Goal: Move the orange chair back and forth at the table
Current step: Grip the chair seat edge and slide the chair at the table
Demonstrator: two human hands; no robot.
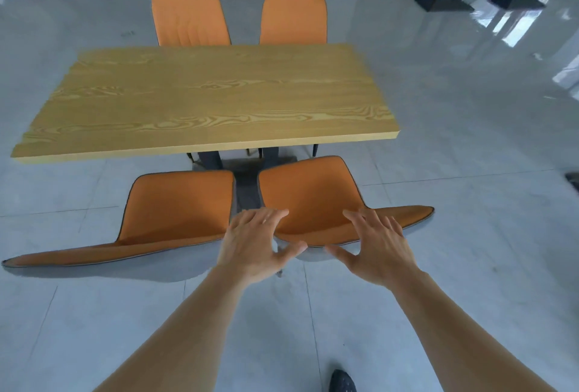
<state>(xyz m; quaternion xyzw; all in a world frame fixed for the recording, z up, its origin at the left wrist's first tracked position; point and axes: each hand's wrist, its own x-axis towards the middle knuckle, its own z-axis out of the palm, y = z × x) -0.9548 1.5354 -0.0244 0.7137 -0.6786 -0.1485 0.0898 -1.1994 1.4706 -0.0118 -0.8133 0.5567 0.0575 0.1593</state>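
Observation:
An orange chair (310, 197) stands on the near side of the wooden table (203, 100), to the right, with its seat out from under the tabletop. My left hand (257, 241) is over the left end of its backrest top, fingers spread. My right hand (376, 241) is over the middle of the same backrest, fingers also spread. Both hands hover at or just touch the top edge without gripping it. The chair's legs are mostly hidden.
A second orange chair (175, 213) stands close to the left. Two more orange chairs (191, 18) (293, 18) face me across the table. Grey tiled floor (470, 172) spreads all around. Black table bases (445, 3) stand far right. My shoe (343, 382) is below.

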